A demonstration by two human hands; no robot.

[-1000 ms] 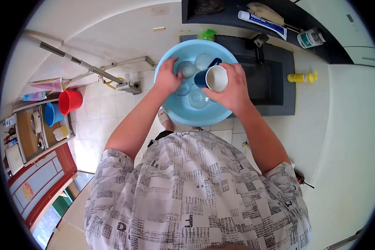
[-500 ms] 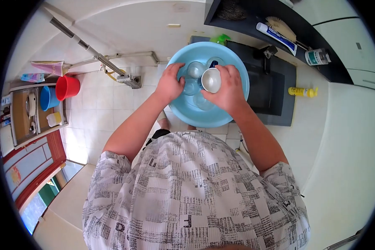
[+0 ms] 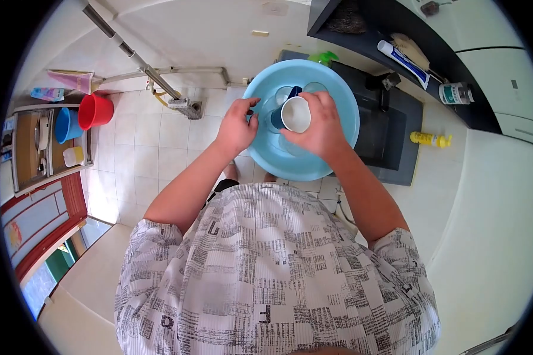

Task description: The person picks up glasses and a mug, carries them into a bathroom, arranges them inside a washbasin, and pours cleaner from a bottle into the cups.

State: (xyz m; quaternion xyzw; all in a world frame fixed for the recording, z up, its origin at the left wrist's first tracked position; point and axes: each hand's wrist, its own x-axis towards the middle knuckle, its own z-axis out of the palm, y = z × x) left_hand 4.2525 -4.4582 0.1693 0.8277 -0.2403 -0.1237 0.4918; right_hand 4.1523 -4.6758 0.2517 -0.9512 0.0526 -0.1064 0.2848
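My right hand (image 3: 321,127) grips a dark blue mug (image 3: 296,114) with a white inside, its mouth tilted towards me and its handle at the top. The mug is over a light blue basin (image 3: 343,142) that holds several clear glasses, partly hidden by the mug and my fingers. At the basin's left rim is my left hand (image 3: 237,126), fingers curved and apart, with nothing seen in it.
The basin overlaps a dark sink (image 3: 382,139) with a faucet (image 3: 387,83). A yellow bottle (image 3: 430,139) lies to the right, and a dark shelf (image 3: 456,74) holds a tube and a jar. Red (image 3: 95,112) and blue buckets (image 3: 68,125) are at the left.
The view has shifted, so the basin appears farther right. The mug in my right hand has changed its tilt and now covers different glasses. My left hand remains by the left rim.
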